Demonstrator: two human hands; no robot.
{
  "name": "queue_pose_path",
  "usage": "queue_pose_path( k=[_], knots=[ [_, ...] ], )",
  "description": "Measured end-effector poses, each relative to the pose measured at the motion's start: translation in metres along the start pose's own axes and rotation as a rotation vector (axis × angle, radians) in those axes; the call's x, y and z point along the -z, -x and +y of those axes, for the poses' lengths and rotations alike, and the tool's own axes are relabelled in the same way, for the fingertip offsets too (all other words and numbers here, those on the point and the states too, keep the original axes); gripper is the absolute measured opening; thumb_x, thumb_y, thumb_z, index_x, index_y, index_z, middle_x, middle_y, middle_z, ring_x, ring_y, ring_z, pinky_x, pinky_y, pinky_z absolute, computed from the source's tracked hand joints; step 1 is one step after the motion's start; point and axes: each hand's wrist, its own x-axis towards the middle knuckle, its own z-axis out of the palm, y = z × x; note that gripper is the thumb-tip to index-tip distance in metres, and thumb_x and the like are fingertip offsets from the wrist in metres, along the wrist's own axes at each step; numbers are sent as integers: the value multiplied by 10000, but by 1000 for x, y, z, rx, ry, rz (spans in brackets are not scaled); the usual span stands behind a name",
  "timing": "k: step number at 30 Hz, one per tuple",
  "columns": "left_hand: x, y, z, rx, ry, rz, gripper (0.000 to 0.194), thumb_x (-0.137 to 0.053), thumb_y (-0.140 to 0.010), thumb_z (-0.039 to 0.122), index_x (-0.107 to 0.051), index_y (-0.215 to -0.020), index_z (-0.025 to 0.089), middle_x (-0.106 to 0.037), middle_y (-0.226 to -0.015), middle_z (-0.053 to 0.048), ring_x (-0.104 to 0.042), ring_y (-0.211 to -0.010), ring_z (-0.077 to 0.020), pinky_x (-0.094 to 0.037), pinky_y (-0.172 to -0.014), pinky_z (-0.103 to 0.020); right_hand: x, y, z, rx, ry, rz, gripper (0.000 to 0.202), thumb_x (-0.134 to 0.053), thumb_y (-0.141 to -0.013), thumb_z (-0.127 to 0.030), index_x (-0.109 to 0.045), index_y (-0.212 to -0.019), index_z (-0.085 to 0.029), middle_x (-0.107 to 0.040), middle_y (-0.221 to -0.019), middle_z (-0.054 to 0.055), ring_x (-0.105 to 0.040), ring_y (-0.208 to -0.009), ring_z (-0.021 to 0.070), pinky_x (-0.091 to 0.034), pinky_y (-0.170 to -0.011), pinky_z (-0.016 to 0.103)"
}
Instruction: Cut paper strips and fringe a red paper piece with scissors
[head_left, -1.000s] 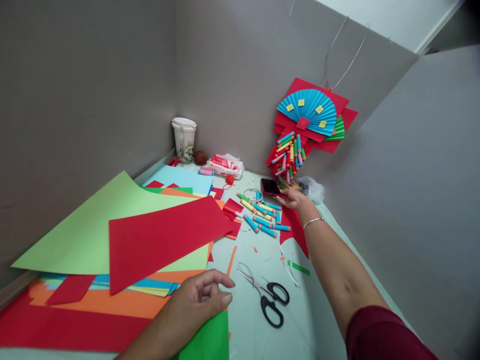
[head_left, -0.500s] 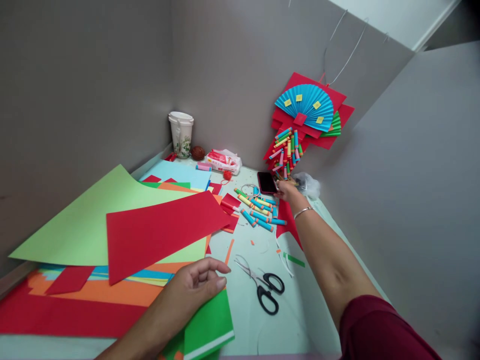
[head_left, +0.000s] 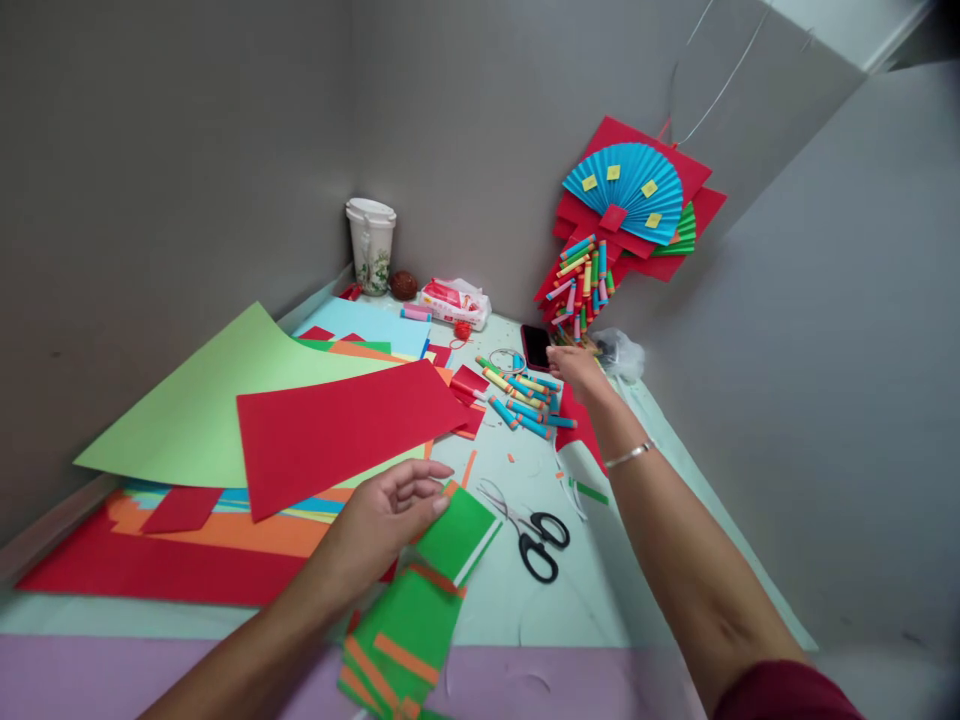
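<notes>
Left hand (head_left: 390, 515): fingers pinching green paper (head_left: 409, 625) near front edge of surface (head_left: 585, 600); blurred lower end suggesting piece is shifting in grip. Right hand (head_left: 581, 368) reaching beside phone (head_left: 535, 347); cannot tell whether fingers are gripping. Scissors (head_left: 538, 545) lying between arms.

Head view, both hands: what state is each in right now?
Left hand: closed on green paper with orange strips.
Right hand: beside the black rectangular phone; open or closed, cannot be told.
</notes>
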Motion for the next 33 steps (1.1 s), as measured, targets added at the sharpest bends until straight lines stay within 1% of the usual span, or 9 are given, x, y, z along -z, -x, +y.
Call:
queue_pose_path(
  k=[2,5,8,11,15,21,25,27,33],
  knots=[
    [1,0,0,-14,-2,41,455,-803,-667,403,-669,-1036,173,-667,-871,-39,-644,-817,-202,-488,-744,-319,0,40,5,41,-25,-173,267,-617,-945,-289,-612,-1174,-150,-640,-1170,81,-652,-989,220,-556,-837,416],
    [2,-1,0,-38,21,94,445,-796,-683,392,-659,-1042,168,-667,-892,-40,-646,-822,-194,-493,-754,-317,-2,112,20,66,-88,-351,220,-666,-877,-286,-690,-1066,-177,-713,-962,39,-663,-884,186,-534,-803,329],
    [1,0,-1,-60,71,118,453,-796,-688,377,-638,-1057,167,-671,-905,-33,-649,-816,-185,-498,-736,-304,-7,176,41,44,-141,-458,312,-669,-841,-373,-680,-1089,-183,-716,-890,34,-655,-785,172,-526,-739,317],
    [-3,3,-1,-63,99,102,464,-794,-691,353,-619,-1078,169,-679,-905,-31,-655,-789,-183,-501,-709,-302,-15,212,60,-45,-298,-526,328,-715,-790,-385,-678,-1041,-178,-678,-771,3,-606,-688,138,-485,-683,275],
    [-10,8,3,-50,90,68,443,-790,-682,303,-616,-1064,161,-672,-860,-15,-651,-774,-171,-497,-705,-290,-22,220,74,-84,-404,-419,302,-791,-704,-324,-661,-931,-172,-609,-642,-45,-545,-591,109,-427,-609,235],
    [-14,9,0,35,35,-31,475,-809,-633,266,-588,-1040,163,-636,-722,38,-626,-676,-143,-474,-627,-249,-21,218,82,-47,-437,-253,252,-739,-760,-349,-617,-920,-198,-612,-671,-57,-536,-614,103,-425,-634,230],
    [-16,11,0,75,-75,-38,303,-798,-642,254,-602,-856,167,-522,-581,87,-523,-545,-92,-379,-501,-189,-21,219,83,-35,-444,-232,237,-744,-758,-343,-628,-908,-201,-627,-685,-52,-544,-616,105,-433,-637,231],
    [-16,11,1,79,-106,-25,265,-785,-668,281,-597,-819,173,-517,-576,83,-503,-536,-88,-347,-474,-179,-21,218,82,-26,-442,-234,227,-741,-763,-336,-630,-907,-199,-630,-689,-50,-552,-624,104,-438,-641,229],
    [-12,8,-3,78,-105,-67,245,-687,-779,385,-617,-889,177,-584,-635,36,-565,-622,-130,-435,-558,-220,-21,215,83,-25,-456,-246,240,-743,-757,-330,-617,-910,-193,-622,-675,-56,-555,-604,98,-451,-621,221]
  ],
)
